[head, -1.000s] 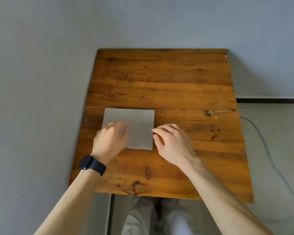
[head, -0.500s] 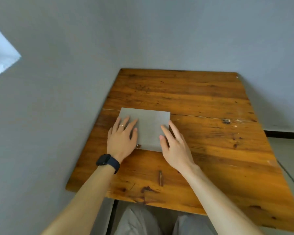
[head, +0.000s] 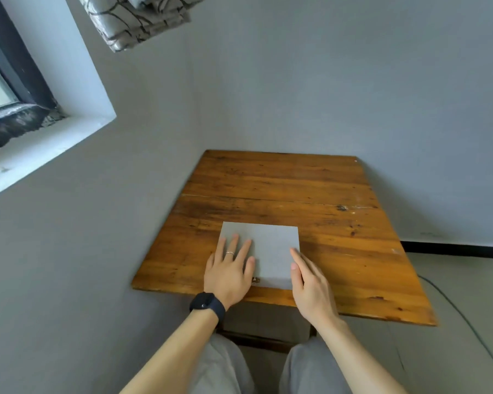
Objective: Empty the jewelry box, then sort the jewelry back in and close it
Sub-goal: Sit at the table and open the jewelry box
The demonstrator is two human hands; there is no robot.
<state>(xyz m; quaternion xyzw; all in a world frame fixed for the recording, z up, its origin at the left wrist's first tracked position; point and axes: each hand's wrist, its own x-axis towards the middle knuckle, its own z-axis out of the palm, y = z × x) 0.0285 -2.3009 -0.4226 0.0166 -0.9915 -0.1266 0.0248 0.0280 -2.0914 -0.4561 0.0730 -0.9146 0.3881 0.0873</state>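
Note:
A flat grey jewelry box lies closed on the wooden table, near its front edge. A small metal clasp shows at the box's front side. My left hand rests flat on the lid's left part, fingers spread, a ring on one finger. My right hand lies edge-on against the box's right front corner, fingers straight. No jewelry is visible outside the box.
The table stands in a corner between grey walls. A window recess is at the upper left, a patterned curtain above. A cable runs over the floor at the right. My knees are below the table edge.
The view has tilted upward, showing the window and curtain. Both hands went from curled at the box's front edge to lying flat on and beside the lid.

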